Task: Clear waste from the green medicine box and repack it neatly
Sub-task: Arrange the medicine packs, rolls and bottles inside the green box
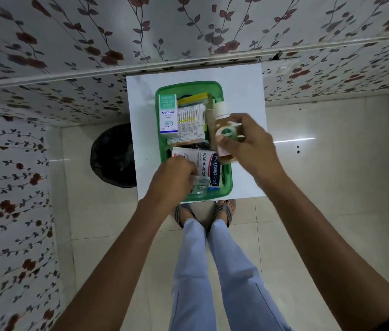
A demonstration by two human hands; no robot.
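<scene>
The green medicine box stands on a white table. Inside it lie an Optibex carton at the left, a pack of cotton buds in the middle, and a Hansaplast plaster box at the near end. My right hand holds a small bottle with a white cap and brownish liquid over the box's right side. My left hand reaches into the box's near left corner, its fingers closed on a small clear wrapper beside the plaster box.
A bin lined with a black bag stands on the floor left of the table. The table backs against a floral wall. My feet in sandals are at the table's near edge, on pale floor tiles.
</scene>
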